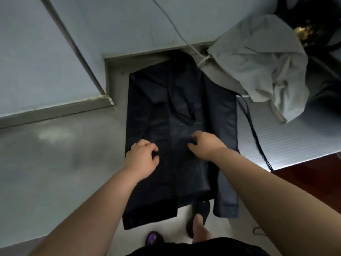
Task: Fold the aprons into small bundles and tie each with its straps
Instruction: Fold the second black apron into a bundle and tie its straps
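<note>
apron (212,108) — beneath left hand (142,157) and right hand (206,145)

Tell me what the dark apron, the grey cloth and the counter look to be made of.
The dark apron: likely thin synthetic or coated fabric; faint sheen, lies flat with soft creases.
The grey cloth: matte woven fabric, perhaps cotton; crumples in deep folds.
The counter: probably brushed steel; dull grey with blurred reflections.

Dull grey metal bench (55,163) with a soft glare patch, edged at the back by a raised lip (55,110). Behind, pale blue wall (33,52) crossed by a slanting trim strip (73,43) and a thin cable (173,24). At right, ribbed grey sheet (287,139); below, red-brown floor (313,178). Dim, cool light.
</note>
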`<state>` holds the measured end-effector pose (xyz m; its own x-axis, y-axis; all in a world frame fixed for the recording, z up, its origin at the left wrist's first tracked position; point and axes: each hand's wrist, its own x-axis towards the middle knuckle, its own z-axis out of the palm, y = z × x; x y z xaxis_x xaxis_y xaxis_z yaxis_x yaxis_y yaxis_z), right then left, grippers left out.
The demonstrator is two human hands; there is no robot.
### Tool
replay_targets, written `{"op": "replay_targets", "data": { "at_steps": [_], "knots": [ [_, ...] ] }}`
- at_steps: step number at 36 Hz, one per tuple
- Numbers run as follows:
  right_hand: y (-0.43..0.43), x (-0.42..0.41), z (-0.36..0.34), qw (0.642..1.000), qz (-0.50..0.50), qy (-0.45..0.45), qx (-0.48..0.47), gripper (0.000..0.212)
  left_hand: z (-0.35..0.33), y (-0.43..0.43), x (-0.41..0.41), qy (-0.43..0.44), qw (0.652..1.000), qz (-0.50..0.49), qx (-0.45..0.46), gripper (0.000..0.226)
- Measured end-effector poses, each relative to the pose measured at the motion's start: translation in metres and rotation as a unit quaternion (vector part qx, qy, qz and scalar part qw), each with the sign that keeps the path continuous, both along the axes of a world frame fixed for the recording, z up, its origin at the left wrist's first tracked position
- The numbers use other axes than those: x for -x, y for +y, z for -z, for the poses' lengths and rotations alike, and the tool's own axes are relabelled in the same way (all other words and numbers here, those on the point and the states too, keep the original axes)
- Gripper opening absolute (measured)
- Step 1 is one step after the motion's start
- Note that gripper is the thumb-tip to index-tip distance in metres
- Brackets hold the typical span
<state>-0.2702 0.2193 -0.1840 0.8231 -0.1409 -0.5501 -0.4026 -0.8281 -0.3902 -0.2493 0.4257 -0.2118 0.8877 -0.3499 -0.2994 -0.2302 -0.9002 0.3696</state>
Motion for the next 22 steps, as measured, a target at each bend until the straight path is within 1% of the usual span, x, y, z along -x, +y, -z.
{"op": "replay_targets", "data": {
  "at_steps": [3, 7, 8, 11, 13, 14, 15, 17, 18, 19, 20, 22],
  "knots": [
    [-0.027, -0.028, -0.009, 0.999, 0.002, -0.034, -0.008, 0.052, -0.004, -0.023, -0.024, -0.005, 1.000, -0.023, 0.015, 0.044],
    [-0.047, -0.064, -0.012, 0.998, -0.022, -0.043, -0.026, 0.062, -0.008, -0.043, -0.055, 0.042, 0.998, -0.035, -0.018, 0.054],
    [-0.054, -0.086, -0.009, 0.998, -0.047, -0.038, -0.030, 0.066, -0.005, -0.050, -0.068, 0.054, 0.997, -0.059, -0.023, 0.054],
    [-0.052, -0.095, -0.004, 0.997, -0.057, -0.011, -0.044, 0.085, -0.004, -0.052, -0.069, 0.073, 0.995, -0.045, -0.050, 0.049],
    [-0.053, -0.108, 0.004, 0.997, -0.074, 0.021, -0.028, 0.092, -0.007, -0.057, -0.073, 0.047, 0.994, -0.037, -0.096, 0.037],
    [-0.053, -0.116, 0.007, 0.996, -0.085, 0.034, -0.006, 0.086, -0.011, -0.060, -0.076, 0.029, 0.992, -0.026, -0.120, 0.032],
    [-0.054, -0.124, 0.010, 0.994, -0.099, 0.036, 0.013, 0.070, -0.014, -0.061, -0.080, 0.023, 0.990, -0.019, -0.134, 0.031],
    [-0.053, -0.139, 0.015, 0.992, -0.121, 0.029, 0.036, 0.016, -0.016, -0.060, -0.089, 0.048, 0.991, -0.024, -0.125, 0.036],
    [-0.052, -0.144, 0.015, 0.990, -0.133, 0.021, 0.038, 0.013, -0.016, -0.058, -0.092, 0.066, 0.992, -0.033, -0.106, 0.040],
    [-0.051, -0.153, 0.015, 0.988, -0.149, 0.018, 0.041, 0.023, -0.015, -0.057, -0.096, 0.076, 0.993, -0.044, -0.084, 0.041],
    [-0.049, -0.162, 0.014, 0.987, -0.158, 0.027, 0.034, 0.024, -0.013, -0.056, -0.101, 0.072, 0.994, -0.059, -0.054, 0.039],
    [-0.046, -0.180, 0.008, 0.989, -0.143, 0.019, 0.012, 0.016, -0.009, -0.054, -0.113, 0.022, 0.993, -0.119, 0.007, 0.030]
  ]
}}
